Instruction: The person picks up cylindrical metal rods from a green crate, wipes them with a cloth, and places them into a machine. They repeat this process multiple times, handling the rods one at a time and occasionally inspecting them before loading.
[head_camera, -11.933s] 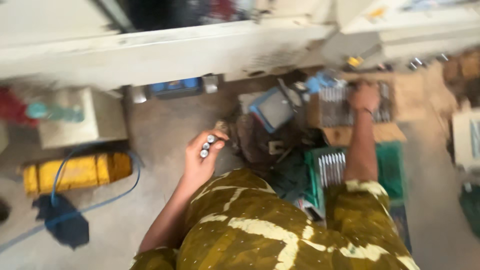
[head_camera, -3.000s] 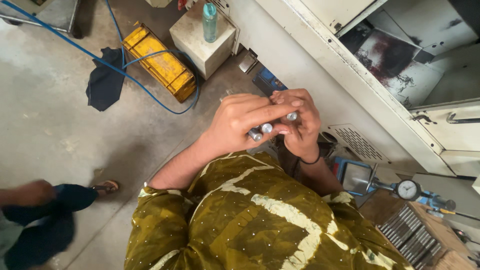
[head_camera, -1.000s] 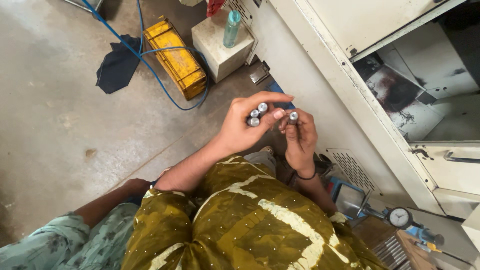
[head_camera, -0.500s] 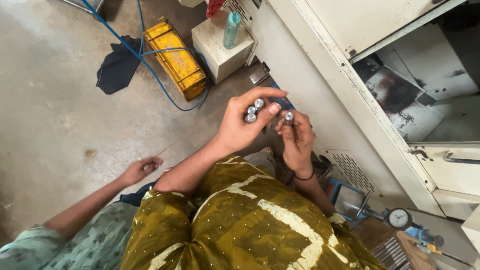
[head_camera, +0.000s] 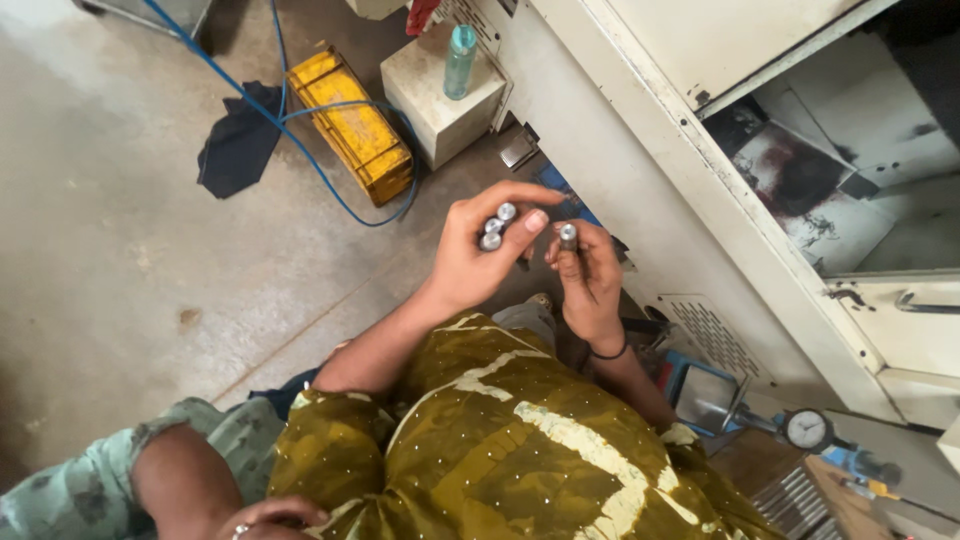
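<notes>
My left hand (head_camera: 472, 262) is raised in front of me and grips a small bunch of short round metal pieces (head_camera: 493, 228), their shiny ends showing between thumb and fingers. Just to its right, my right hand (head_camera: 587, 278) pinches a single metal piece (head_camera: 568, 237) of the same kind, held upright. The two hands are close together but apart. Both sit above the concrete floor, beside the front of a cream machine cabinet (head_camera: 640, 150).
A yellow crate (head_camera: 352, 128) with a blue cable (head_camera: 300, 160) over it, a dark rag (head_camera: 238, 150) and a pale block (head_camera: 440, 95) carrying a teal bottle (head_camera: 460, 60) lie on the floor ahead. A dial gauge (head_camera: 806, 430) and blue tray sit at right. Another person's arm (head_camera: 190, 485) is at lower left.
My hands have stayed raised with the metal pieces, the right one drifting slightly apart from the left. The other person's arm has pulled in from the floor toward the lower left corner.
</notes>
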